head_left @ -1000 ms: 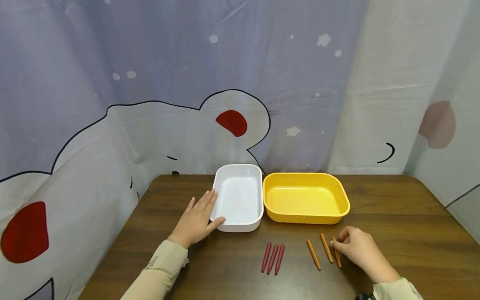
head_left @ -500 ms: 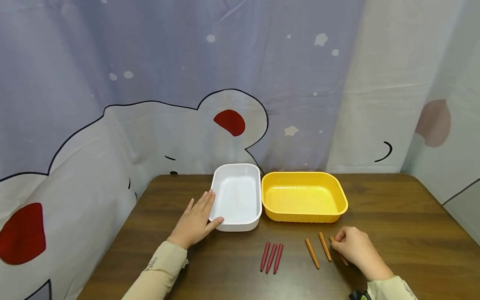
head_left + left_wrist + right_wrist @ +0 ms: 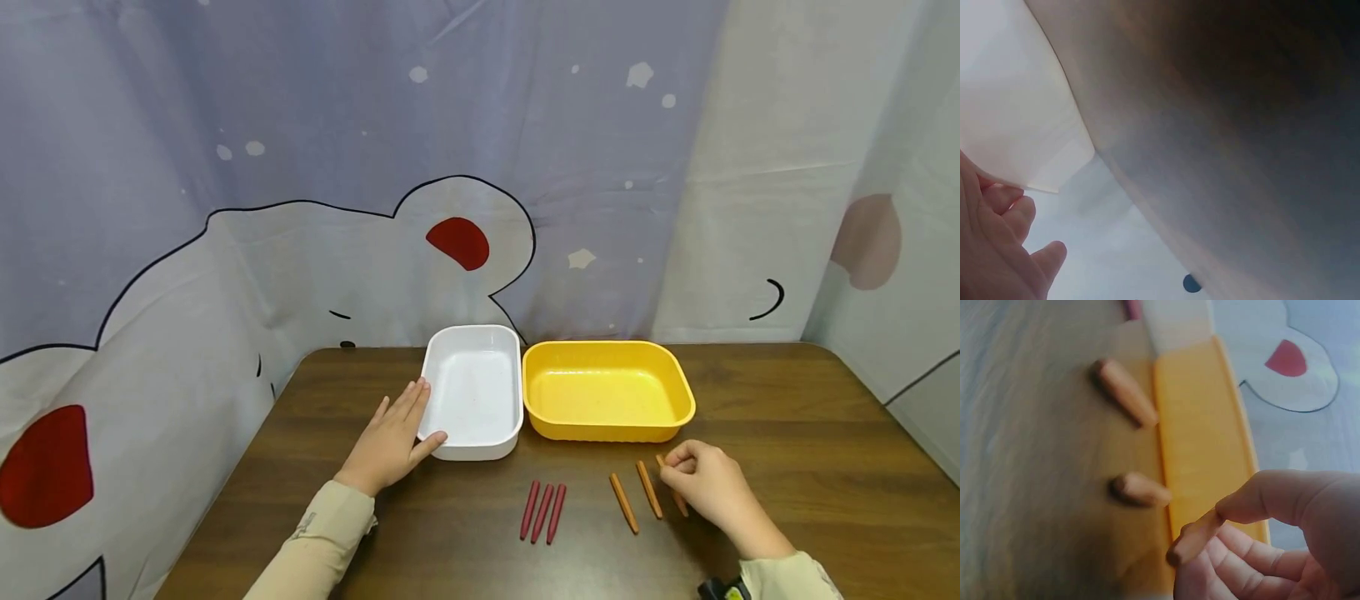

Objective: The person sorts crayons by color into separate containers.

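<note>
My left hand (image 3: 386, 442) lies with fairly straight fingers against the left rim of a white tray (image 3: 472, 392). In the left wrist view, the fingertips meet the edge of that tray (image 3: 1022, 94). My right hand (image 3: 708, 490) pinches an orange crayon (image 3: 1194, 540) between thumb and fingers, tilted a little over the table. Two other orange crayons, a left one (image 3: 624, 503) and a middle one (image 3: 649, 490), lie just left of that hand. Farther left, three dark red crayons (image 3: 547, 515) lie side by side.
A yellow tray (image 3: 607, 396) stands right beside the white one, near the back edge of the brown wooden table (image 3: 810, 450). Behind the table hangs a printed curtain (image 3: 585, 167). A dark band (image 3: 723, 589) shows at my right wrist.
My right hand has taken hold of the rightmost orange crayon and moved it slightly up and away from me. The left hand stays on the white tray's rim.
</note>
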`<action>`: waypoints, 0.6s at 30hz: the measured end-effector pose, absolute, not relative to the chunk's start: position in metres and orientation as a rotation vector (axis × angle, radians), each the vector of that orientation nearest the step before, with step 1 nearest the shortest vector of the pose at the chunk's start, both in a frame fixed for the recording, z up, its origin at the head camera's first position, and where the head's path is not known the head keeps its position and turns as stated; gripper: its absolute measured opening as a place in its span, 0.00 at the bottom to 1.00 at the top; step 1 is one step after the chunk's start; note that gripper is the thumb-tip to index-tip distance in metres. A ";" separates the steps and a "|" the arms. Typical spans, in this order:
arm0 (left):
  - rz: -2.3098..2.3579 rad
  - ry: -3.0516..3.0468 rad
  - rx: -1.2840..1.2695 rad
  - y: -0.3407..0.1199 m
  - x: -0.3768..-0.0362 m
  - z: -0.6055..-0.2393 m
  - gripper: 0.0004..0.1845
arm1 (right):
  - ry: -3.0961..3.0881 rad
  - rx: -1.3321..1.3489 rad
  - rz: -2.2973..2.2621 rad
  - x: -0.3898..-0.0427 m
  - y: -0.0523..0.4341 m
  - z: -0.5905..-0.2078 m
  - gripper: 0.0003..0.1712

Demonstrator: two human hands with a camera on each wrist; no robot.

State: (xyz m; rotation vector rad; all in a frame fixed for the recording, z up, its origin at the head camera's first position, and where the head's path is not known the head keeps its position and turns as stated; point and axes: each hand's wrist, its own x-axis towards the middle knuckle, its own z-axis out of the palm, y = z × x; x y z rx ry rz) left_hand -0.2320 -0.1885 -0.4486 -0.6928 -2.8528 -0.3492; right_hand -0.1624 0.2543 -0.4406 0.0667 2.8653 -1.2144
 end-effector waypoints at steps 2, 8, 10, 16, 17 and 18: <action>-0.344 -2.857 -0.692 -0.189 -0.232 -0.448 0.45 | 2.837 0.044 -1.285 -0.163 0.253 -0.438 0.09; -0.335 -2.879 -0.687 -0.191 -0.234 -0.449 0.46 | 2.670 0.006 -1.552 -0.169 0.249 -0.425 0.16; -0.335 -2.876 -0.687 -0.191 -0.235 -0.449 0.46 | 2.607 0.002 -1.633 -0.172 0.247 -0.420 0.19; -0.333 -2.879 -0.688 -0.189 -0.234 -0.450 0.46 | 2.510 -0.081 -1.765 -0.183 0.241 -0.407 0.22; -0.336 -2.876 -0.689 -0.189 -0.234 -0.449 0.45 | 2.493 -0.103 -1.786 -0.186 0.240 -0.405 0.22; -0.333 -2.873 -0.688 -0.189 -0.234 -0.450 0.45 | 2.465 -0.113 -1.817 -0.189 0.239 -0.403 0.23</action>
